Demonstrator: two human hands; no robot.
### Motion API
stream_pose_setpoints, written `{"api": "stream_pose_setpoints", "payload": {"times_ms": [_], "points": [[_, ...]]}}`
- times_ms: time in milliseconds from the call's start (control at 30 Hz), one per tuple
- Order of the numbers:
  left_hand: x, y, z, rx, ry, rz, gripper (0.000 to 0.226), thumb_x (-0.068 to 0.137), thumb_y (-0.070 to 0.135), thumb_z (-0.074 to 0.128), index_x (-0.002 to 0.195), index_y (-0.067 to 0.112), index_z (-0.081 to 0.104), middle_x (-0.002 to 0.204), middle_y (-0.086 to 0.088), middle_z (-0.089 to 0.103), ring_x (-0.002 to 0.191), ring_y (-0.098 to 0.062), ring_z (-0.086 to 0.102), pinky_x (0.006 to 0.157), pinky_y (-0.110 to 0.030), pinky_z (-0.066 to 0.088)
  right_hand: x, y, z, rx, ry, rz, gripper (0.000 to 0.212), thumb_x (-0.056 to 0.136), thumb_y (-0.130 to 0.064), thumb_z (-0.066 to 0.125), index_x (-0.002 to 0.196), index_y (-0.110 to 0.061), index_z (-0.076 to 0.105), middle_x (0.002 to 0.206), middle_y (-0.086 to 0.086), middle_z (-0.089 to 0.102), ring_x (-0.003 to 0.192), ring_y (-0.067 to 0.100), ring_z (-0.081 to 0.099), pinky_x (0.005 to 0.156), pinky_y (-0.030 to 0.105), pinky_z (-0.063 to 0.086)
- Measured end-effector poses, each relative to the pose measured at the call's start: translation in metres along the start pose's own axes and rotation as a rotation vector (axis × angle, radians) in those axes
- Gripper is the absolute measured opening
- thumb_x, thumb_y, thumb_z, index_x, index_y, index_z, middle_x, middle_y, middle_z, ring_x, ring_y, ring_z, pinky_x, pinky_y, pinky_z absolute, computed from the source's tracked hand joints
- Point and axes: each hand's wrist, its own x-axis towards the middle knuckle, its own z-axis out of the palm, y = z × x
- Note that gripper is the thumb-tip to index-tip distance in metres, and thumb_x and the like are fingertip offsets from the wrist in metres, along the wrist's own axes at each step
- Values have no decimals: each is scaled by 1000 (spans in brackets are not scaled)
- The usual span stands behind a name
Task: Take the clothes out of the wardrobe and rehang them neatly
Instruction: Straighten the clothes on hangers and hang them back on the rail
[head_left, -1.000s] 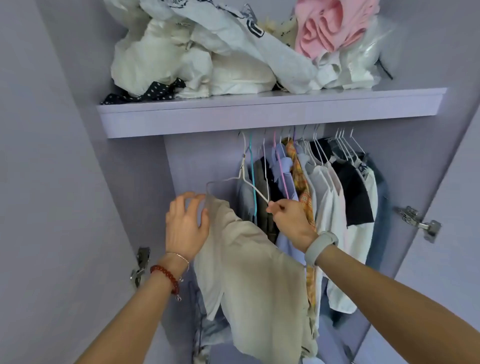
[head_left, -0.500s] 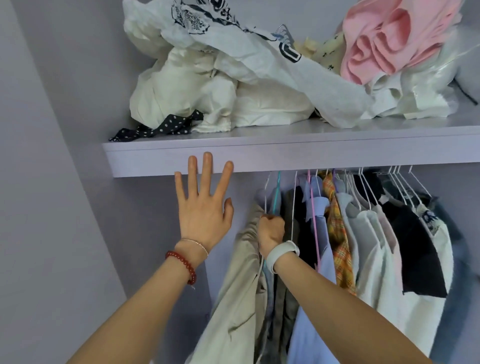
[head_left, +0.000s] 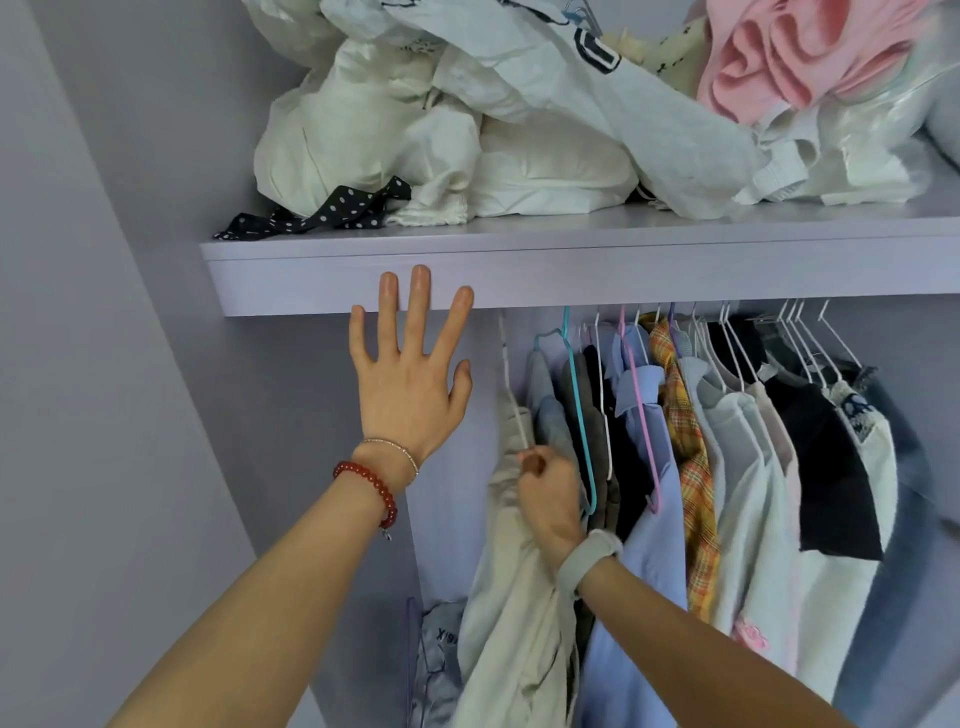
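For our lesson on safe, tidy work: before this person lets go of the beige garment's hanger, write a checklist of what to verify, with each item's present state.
1. Right hand grips the white hanger of the beige garment: ok.
2. Hanger hook seated on the rail: cannot tell, the shelf hides it.
3. Left hand free of clothing, fingers straight against the shelf's front edge: ok.
4. Beige garment hangs smoothly: not ok, it is bunched under the right hand.
5. Neighbouring teal hanger not tangled with the white hanger: cannot tell.
6. Piled clothes on the shelf stay clear of the edge: not ok, the dotted black fabric reaches the edge.
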Motion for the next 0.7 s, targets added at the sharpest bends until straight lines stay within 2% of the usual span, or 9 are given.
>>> {"api": "stream_pose_setpoints", "payload": {"times_ms": [100,167,233,333,467,600,700], "points": [[-1,-2,-3,-6,13,2,66,86,36,49,145,27,24,151,-12,18,138,-35,11,107,-54,11,-15,-9,24,21,-110,-14,26,90,-2,38,98,0,62,95,14,63,86,24,55,71,21,38],[-1,-7,-4,-14,25,24,63,86,35,50,144,28,26,151,-11,22,138,-34,14,107,-53,14,-16,-11,33,28,-144,-18,27,90,-1,37,97,1,62,98,15,63,91,26,56,74,23,40],[-1,-13,-5,-14,29,62,62,86,34,51,144,29,28,151,-9,22,138,-32,17,105,-51,17,-10,-14,36,47,-146,-1,26,90,-3,38,99,0,62,95,11,61,87,22,53,71,20,38],[0,-21,-3,2,41,85,60,87,34,49,143,31,29,151,-6,23,137,-30,20,104,-51,18,8,-22,36,96,-108,36,25,89,-4,40,100,-1,62,91,5,55,86,21,50,72,21,36],[0,-21,2,-15,38,76,57,90,37,42,144,33,23,152,-3,16,139,-29,16,106,-59,11,39,-35,33,190,31,43,25,88,-2,39,98,1,63,104,19,63,100,34,56,84,31,44],[-1,-21,9,-18,50,71,60,90,36,45,145,33,21,152,-4,13,140,-30,12,108,-61,6,73,-37,31,171,128,41,27,89,0,39,102,7,61,112,25,61,106,39,55,87,34,43],[-1,-20,12,-13,56,68,61,90,37,44,146,35,19,152,-3,13,140,-29,9,108,-61,4,88,-35,38,99,119,96,26,90,-1,41,106,10,59,115,28,59,109,40,53,88,36,42]]}}
